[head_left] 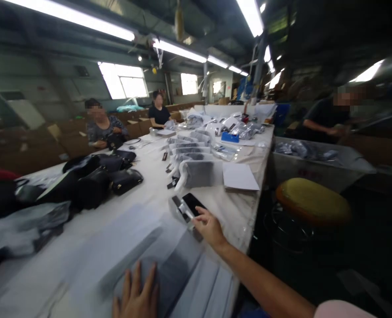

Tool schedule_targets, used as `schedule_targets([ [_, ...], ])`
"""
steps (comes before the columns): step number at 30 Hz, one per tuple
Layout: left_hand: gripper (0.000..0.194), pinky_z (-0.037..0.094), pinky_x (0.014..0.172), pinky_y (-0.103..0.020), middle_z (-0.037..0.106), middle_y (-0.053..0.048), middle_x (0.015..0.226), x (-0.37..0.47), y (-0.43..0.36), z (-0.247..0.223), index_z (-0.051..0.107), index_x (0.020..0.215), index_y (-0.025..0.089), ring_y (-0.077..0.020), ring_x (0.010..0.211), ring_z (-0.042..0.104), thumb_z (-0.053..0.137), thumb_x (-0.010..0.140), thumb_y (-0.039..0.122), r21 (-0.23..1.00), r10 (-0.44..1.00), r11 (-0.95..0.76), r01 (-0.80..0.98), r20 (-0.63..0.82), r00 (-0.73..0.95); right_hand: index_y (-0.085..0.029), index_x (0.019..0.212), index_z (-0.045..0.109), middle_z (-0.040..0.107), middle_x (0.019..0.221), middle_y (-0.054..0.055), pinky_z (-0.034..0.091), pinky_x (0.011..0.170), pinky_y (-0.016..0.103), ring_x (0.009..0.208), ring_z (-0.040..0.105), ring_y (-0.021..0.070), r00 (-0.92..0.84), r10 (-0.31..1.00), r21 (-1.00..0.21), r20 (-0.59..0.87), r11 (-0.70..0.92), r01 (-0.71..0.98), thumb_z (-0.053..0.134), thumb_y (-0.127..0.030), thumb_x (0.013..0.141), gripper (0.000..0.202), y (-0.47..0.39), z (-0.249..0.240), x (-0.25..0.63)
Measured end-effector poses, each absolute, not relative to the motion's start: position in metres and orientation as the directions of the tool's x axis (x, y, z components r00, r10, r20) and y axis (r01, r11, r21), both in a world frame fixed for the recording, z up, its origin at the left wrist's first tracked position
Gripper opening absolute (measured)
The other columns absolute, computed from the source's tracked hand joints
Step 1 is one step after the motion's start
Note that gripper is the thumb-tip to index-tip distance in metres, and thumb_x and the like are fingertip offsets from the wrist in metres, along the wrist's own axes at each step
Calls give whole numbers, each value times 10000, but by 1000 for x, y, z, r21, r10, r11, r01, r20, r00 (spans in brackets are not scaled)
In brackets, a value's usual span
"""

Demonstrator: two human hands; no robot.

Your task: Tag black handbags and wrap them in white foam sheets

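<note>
My left hand (138,291) lies flat, fingers spread, on a grey item in a cloudy, clear-white plastic bag (169,260) near the front of the table. My right hand (209,227) reaches forward with thumb and fingertips drawn together at what looks like a tape dispenser (182,210). Anything thin between those fingertips is too small to make out. Just behind the fingers lies a black phone (193,202). Past it stands a row of grey items in white wrapping (199,173), with dark tags along their left side.
Black handbags (126,180) lie on the left of the white table (156,194). A stack of white sheets (240,176) is near the right edge, with a blue box (230,137) beyond. A yellow stool (311,201) and a bin (302,168) stand right. Three people work nearby.
</note>
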State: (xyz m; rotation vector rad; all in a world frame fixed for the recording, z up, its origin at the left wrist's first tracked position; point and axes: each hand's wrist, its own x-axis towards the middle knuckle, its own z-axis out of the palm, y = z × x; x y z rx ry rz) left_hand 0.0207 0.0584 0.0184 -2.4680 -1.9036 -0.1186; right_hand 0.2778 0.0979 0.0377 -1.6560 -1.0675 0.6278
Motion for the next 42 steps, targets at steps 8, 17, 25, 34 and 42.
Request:
schedule_targets([
  [8,418,361,1048,-599,318,-108,1563,20,58,14,520,1376,305,-368,1439,253,468,962,287,9,961,-261,965,93,259,-174,986,737,720,1021,99,541,733,296,930,663,216,416,899,-990,-140,-138,-35,683,-517,788,400,53,27,280],
  [17,410,390,1020,-602,334,-128,1552,21,58,17,532,1367,289,-385,1426,277,484,960,283,-4,952,-282,959,118,281,-146,819,733,717,733,67,509,530,257,570,602,138,377,903,-970,-209,-241,41,704,-580,720,446,64,-19,296],
  [25,413,376,1026,-622,343,-128,1547,20,59,16,537,1364,286,-390,1422,283,493,954,270,43,956,-276,960,116,269,-230,834,756,732,789,23,504,682,287,653,647,164,-27,999,-871,22,33,491,677,-392,812,182,61,32,328],
  [34,420,364,1042,-634,353,-111,1544,21,60,15,551,1347,310,-383,1418,299,539,930,254,68,963,-253,965,112,245,-212,800,719,696,721,-9,382,595,229,635,601,122,-854,519,-450,41,773,447,612,-393,883,226,195,89,246],
  [42,432,354,1056,-637,349,-72,1550,21,63,15,549,1335,356,-361,1423,299,555,922,232,113,974,-218,969,92,208,-241,784,751,736,722,38,293,553,265,682,642,193,-897,358,-34,-259,925,378,641,-482,835,270,258,68,197],
])
